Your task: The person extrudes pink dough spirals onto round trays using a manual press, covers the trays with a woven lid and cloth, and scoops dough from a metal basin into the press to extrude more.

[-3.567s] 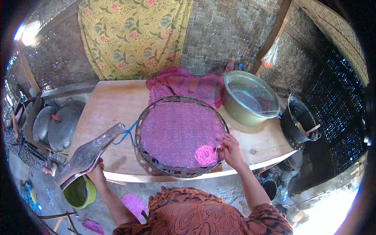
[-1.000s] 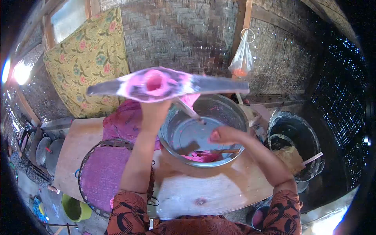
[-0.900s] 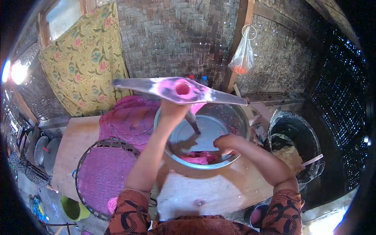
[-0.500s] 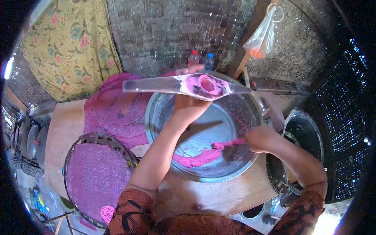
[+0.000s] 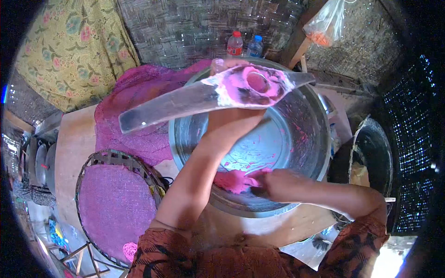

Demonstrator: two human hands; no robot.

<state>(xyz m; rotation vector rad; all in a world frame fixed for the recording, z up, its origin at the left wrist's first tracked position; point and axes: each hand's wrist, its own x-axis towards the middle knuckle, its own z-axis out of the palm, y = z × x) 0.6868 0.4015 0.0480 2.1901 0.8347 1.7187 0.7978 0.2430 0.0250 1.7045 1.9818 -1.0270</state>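
Note:
My left hand (image 5: 223, 66) grips a long wooden dough press (image 5: 171, 105) from beneath, raised over the basin. Pink paste is smeared around the press's round opening (image 5: 257, 82), and its middle hides most of that hand. Low inside the wide metal basin (image 5: 322, 162), my right hand (image 5: 276, 185) is closed on pink dough (image 5: 232, 181) by the near wall. Its fingertips are partly hidden. Scraps of the same dough dot the basin's floor and right side.
A round woven tray (image 5: 116, 199) with purple cloth and a pink coil (image 5: 130, 251) lies at left. Behind it spreads pink cloth (image 5: 134, 106). Two bottles (image 5: 235, 44) stand at the back. A dark bucket (image 5: 375, 148) is at right; a plastic bag (image 5: 324, 25) hangs above.
My right hand has moved down and left from the basin's right wall to the dough at the near side. The press has come closer and tilted, its left end lower.

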